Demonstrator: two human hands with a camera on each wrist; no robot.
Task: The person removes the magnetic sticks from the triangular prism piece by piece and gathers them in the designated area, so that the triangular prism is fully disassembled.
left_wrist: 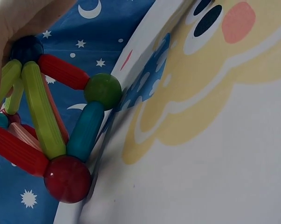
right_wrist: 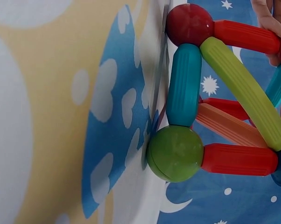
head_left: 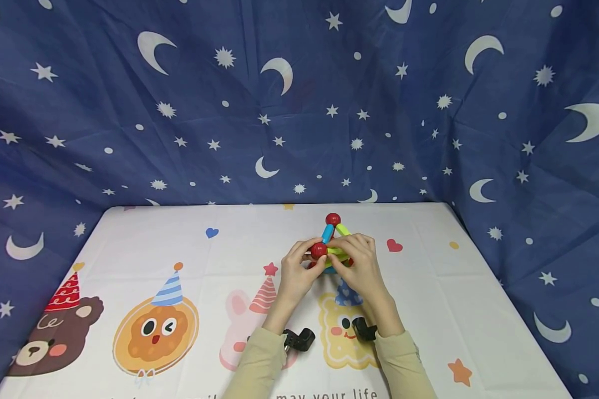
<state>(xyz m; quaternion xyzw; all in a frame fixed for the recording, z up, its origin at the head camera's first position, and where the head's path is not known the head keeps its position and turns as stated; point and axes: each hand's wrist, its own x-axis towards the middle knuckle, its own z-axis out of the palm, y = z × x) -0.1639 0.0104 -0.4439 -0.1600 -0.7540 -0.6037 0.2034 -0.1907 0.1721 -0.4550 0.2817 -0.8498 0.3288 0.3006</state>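
A frame of coloured magnetic rods and balls stands on the table under both hands. My left hand (head_left: 295, 274) pinches a red ball (head_left: 319, 250) at its near upper corner. With thumb and fingertips, my right hand (head_left: 360, 266) pinches a yellow-green rod (head_left: 335, 251) beside that ball. Behind them a blue rod (head_left: 327, 233) leads to another red ball (head_left: 333, 219). Low on the frame, the right wrist view shows a green ball (right_wrist: 175, 153) joined by a teal rod (right_wrist: 184, 85) to a red ball (right_wrist: 190, 24). A dark blue ball (left_wrist: 27, 49) is partly covered by the right hand.
A white tablecloth (head_left: 179, 244) printed with cartoon figures covers the table. Blue cloth (head_left: 299, 111) with moons and stars hangs behind and at the sides. Black wrist cameras (head_left: 299, 339) sit at both wrists, over beige sleeves (head_left: 259, 363).
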